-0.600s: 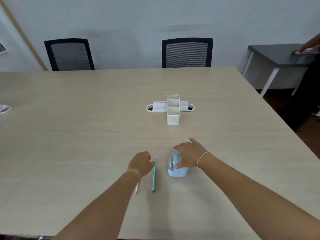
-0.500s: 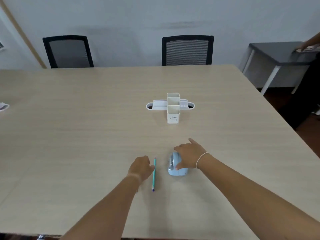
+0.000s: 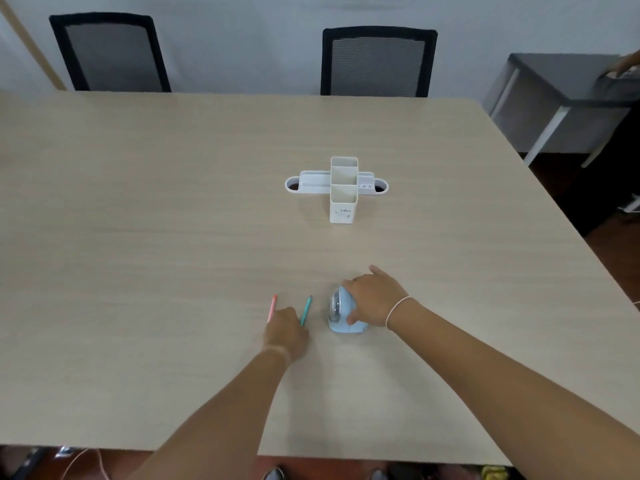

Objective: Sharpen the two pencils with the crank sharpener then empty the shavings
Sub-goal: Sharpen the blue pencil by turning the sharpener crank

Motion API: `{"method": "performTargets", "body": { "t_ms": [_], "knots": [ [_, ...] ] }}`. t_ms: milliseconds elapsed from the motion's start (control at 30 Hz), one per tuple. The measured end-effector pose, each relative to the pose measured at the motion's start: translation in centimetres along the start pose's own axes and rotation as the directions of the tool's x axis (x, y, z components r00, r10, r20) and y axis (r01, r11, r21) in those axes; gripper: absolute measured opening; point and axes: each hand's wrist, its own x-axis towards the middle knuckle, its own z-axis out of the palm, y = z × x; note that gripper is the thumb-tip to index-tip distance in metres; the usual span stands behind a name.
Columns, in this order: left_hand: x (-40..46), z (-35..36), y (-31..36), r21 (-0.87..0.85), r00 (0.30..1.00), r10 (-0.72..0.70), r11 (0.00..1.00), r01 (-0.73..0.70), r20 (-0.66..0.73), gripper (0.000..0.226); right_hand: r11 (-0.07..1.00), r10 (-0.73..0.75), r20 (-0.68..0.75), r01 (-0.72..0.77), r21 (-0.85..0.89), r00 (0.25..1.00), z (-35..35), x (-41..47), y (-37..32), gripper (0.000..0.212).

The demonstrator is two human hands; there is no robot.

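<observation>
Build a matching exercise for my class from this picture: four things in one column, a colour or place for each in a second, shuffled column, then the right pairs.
Things
1. crank sharpener
2. desk organiser
3. pink pencil
4. teal pencil

Descriptions
A. white, standing mid-table
B. lies just left of the left hand
C. light blue, under the right hand
D. lies between the left hand and the sharpener

Pairs: 1-C, 2-A, 3-B, 4-D

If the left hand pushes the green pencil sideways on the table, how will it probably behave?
The green pencil is thin and lies flat on the smooth table, so it would probably roll or slide easily. It looks stiff and light. The left hand covers its near end.
</observation>
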Motion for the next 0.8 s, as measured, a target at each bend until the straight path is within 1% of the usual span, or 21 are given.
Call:
{"method": "performTargets", "body": {
  "t_ms": [167,267,367,500,667,800],
  "knots": [
    [0.2,-0.4,0.2,-0.022,0.999,0.049,0.999,-0.049,-0.008,0.025,1.000,0.008,-0.005,-0.007,0.015,1.000,0.2,0.2,0.1,0.058],
    [0.3,-2.4,0.4,-0.025,0.996,0.083,0.996,-0.084,-0.015,0.020,1.000,0.002,0.000,-0.002,0.026,1.000,0.0,0.1,0.1,0.053],
    [0.8,-4.5,-0.1,-0.030,0.986,0.164,0.986,-0.164,-0.024,0.017,1.000,-0.002,0.003,0.002,0.019,1.000,-0.1,0.1,0.2,0.054],
    [1.0,-6.3,-1.2,0.009,0.959,0.278,0.960,-0.279,0.046,0.020,1.000,-0.004,-0.005,0.004,0.015,1.000,0.0,0.0,0.2,0.056],
    [1.2,-6.5,-1.5,0.006,0.941,0.318,0.947,-0.320,0.114,0.024,1.000,-0.008,-0.005,0.008,0.013,1.000,-0.2,0.0,0.1,0.052],
    [0.9,-6.2,-0.7,-0.023,0.928,0.356,0.934,-0.356,0.110,0.024,1.000,-0.003,-0.006,0.003,0.029,1.000,0.0,0.1,0.1,0.053]
  ]
}}
